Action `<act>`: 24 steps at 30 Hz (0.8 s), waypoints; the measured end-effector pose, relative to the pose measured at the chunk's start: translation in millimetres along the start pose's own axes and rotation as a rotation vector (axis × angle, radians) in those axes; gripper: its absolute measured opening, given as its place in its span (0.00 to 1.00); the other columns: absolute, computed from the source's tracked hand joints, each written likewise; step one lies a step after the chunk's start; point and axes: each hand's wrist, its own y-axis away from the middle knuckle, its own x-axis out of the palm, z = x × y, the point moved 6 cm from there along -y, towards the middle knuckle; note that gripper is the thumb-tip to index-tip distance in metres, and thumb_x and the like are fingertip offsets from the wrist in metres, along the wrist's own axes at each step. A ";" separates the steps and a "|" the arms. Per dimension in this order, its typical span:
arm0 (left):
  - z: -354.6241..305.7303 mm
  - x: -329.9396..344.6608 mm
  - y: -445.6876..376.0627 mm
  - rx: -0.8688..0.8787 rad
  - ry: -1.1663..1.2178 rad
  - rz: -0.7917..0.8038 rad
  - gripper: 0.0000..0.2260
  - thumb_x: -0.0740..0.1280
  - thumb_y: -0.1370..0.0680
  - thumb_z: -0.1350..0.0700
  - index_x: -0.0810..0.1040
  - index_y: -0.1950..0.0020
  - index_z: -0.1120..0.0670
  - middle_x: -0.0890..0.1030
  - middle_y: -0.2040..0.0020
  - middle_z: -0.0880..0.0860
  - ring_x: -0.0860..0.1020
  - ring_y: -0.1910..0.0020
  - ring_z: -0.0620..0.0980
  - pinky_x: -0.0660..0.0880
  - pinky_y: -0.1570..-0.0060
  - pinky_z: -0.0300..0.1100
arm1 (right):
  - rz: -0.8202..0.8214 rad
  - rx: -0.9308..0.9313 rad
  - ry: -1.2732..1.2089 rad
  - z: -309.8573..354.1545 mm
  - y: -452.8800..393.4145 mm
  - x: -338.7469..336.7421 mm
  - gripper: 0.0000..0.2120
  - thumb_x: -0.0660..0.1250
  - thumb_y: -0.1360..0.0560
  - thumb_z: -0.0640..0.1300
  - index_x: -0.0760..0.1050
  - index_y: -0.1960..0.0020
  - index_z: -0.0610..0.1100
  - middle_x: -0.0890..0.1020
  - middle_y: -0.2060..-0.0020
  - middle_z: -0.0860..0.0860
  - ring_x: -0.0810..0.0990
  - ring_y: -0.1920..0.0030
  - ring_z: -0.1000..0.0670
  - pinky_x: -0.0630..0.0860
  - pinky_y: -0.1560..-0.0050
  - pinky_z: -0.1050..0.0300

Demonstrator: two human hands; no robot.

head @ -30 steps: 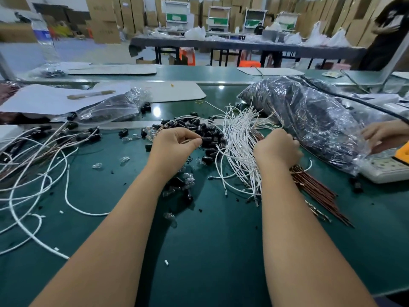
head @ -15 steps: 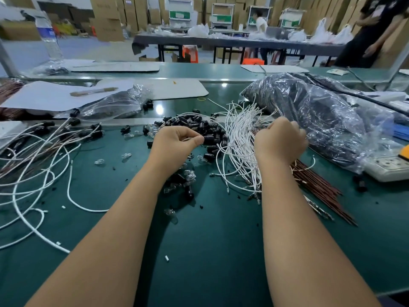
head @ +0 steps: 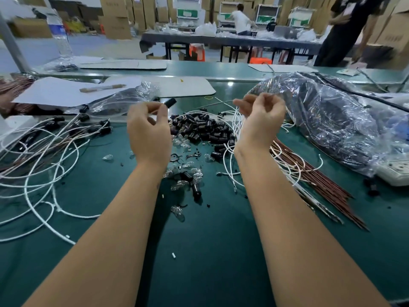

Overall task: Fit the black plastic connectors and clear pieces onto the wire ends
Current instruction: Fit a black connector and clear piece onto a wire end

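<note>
Green-topped table (head: 212, 251) carries the stock within reach: a far-right crinkled plastic bag (head: 327, 120), white wire bundle (head: 232, 129), and black connectors heaped (head: 199, 129) too many to count. Both hands hover above. Left hand (head: 148, 131) pinches one black plastic connector (head: 170, 102); right hand (head: 261, 120), fingers clenched, seemingly pinches one white wire (head: 221, 102), probably ready for mating.

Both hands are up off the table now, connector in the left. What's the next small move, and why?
Probably bring the two hands together and feed the wire end into the connector. The left hand pinches a black connector at its fingertips, raised above the pile of connectors. The right hand seems to pinch a white wire, whose end points toward the connector with a gap between them.
</note>
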 end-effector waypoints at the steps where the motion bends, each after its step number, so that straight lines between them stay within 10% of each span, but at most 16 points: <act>1: -4.5 -2.3 -0.3 0.075 -0.065 -0.029 0.02 0.66 0.21 0.58 0.76 0.53 0.54 0.74 0.53 0.48 0.72 0.61 0.38 0.71 0.57 0.32 | 0.002 0.113 -0.064 -8.7 -0.2 -1.8 0.06 0.55 0.18 0.34 0.67 0.52 0.41 0.79 0.61 0.44 0.83 0.66 0.49 0.78 0.59 0.60; 5: -12.9 9.9 2.8 0.260 -0.182 0.094 0.03 0.66 0.22 0.59 0.79 0.51 0.58 0.78 0.51 0.50 0.76 0.48 0.50 0.74 0.46 0.44 | 0.063 0.410 -0.251 -33.7 5.8 1.0 0.06 0.55 0.18 0.34 0.68 0.51 0.41 0.80 0.64 0.44 0.83 0.68 0.48 0.79 0.59 0.56; 12: -7.2 16.3 9.0 0.154 -0.098 0.249 0.03 0.65 0.21 0.61 0.78 0.51 0.56 0.80 0.63 0.49 0.80 0.61 0.52 0.79 0.57 0.52 | 0.134 0.683 -0.515 -48.2 20.6 8.2 0.08 0.56 0.17 0.39 0.72 0.47 0.37 0.82 0.62 0.44 0.84 0.65 0.49 0.82 0.63 0.60; 18: -9.2 20.7 9.7 0.160 -0.091 0.227 0.02 0.66 0.22 0.60 0.78 0.53 0.55 0.77 0.63 0.41 0.76 0.62 0.41 0.71 0.60 0.29 | 0.490 0.635 -0.054 -56.5 48.5 37.6 0.05 0.60 0.19 0.37 0.74 0.52 0.42 0.83 0.67 0.48 0.83 0.67 0.51 0.80 0.65 0.60; 24: -3.9 22.4 9.0 0.093 -0.056 0.267 0.02 0.66 0.22 0.60 0.79 0.52 0.56 0.80 0.60 0.48 0.79 0.59 0.46 0.74 0.57 0.35 | 0.477 0.581 0.064 -62.8 53.3 36.3 0.05 0.64 0.22 0.34 0.73 0.55 0.40 0.81 0.65 0.45 0.81 0.69 0.52 0.79 0.65 0.62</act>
